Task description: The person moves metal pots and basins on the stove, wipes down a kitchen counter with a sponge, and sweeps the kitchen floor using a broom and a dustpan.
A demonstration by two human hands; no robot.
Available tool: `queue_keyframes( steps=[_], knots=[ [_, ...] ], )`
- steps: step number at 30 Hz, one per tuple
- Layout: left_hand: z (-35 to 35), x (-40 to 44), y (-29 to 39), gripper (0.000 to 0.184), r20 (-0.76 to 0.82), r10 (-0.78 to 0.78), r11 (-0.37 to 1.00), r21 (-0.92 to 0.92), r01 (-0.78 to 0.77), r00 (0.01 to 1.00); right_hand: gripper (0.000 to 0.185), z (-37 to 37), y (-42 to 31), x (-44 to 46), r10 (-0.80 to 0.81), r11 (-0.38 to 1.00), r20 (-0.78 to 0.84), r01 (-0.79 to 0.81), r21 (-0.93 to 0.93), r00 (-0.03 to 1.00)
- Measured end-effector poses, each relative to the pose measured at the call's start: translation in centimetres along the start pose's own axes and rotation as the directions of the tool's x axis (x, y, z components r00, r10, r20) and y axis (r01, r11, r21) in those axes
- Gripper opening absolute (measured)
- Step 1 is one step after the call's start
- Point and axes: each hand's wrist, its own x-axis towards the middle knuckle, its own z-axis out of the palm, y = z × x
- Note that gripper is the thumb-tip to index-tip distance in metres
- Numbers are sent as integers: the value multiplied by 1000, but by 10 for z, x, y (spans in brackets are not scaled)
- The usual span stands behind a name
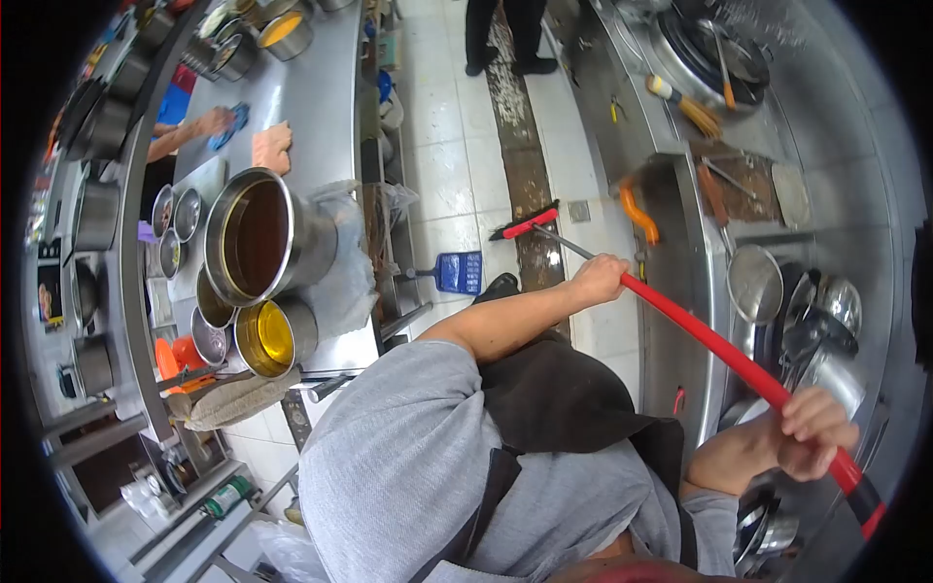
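Observation:
My left hand (599,281) is closed around the grey-and-red handle of a broom (705,338), about midway along it. Higher on the same handle, near its black end, my right hand (816,432) grips with curled fingers. The handle slants down to a red broom head (530,222) with dark bristles, resting at the dark channel strip (540,257) in the tiled floor. A blue dustpan (459,273) lies on the tiles to the left of the broom head, apart from it. My shoe (501,286) shows close to the dustpan.
Left, a steel counter (316,92) bears a large pot of brown liquid (316,238) and a pot of yellow oil (303,335). A co-worker's hand (216,120) holds a blue cloth (233,128). Another person's legs (505,29) stand ahead. Right, a sieve (755,283) hangs by a steel counter.

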Motion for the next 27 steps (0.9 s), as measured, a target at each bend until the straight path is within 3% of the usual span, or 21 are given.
queue_keyframes(
  steps=[3, 5, 9, 13, 15, 19, 20, 22, 26, 27],
  knots=[
    [-32, 14, -37, 12, -82, -2, 997, 79, 8, 997, 23, -1, -2, 29, -82, 980, 14, 78, 184, 997],
    [-56, 29, -69, 11, -214, -119, 986, 90, 141, 969, 23, 9, 18, 45, -6, 978, 84, -12, 209, 996],
    [-126, 67, -132, 9, -337, -111, 977, 133, 164, 935, 24, 50, 91, 57, 103, 967, -13, -97, 235, 995],
    [-200, 119, -201, 12, -587, -16, 977, 163, 138, 810, 16, 99, 181, 65, 186, 974, -32, -180, 140, 982],
    [-239, 145, -211, 13, -718, -49, 974, 121, 193, 695, 11, 126, 237, 69, 250, 964, -58, -242, 113, 966],
    [-306, 197, -240, 14, -759, 30, 986, 130, 106, 651, 4, 185, 353, 89, 437, 896, -8, -436, -80, 900],
    [-316, 207, -250, 13, -769, 69, 988, 140, 63, 636, 3, 196, 378, 92, 525, 830, 9, -509, -230, 851],
    [-331, 224, -278, 13, -777, 49, 978, 164, 126, 627, 5, 207, 444, 92, 558, 826, 154, -528, -196, 816],
    [-336, 249, -342, 14, -768, 20, 943, 227, 242, 640, 7, 233, 511, 82, 551, 830, 207, -506, -234, 808],
    [-334, 250, -350, 14, -752, 13, 936, 240, 256, 659, 7, 235, 518, 76, 584, 803, 138, -546, -239, 800]
  ],
)
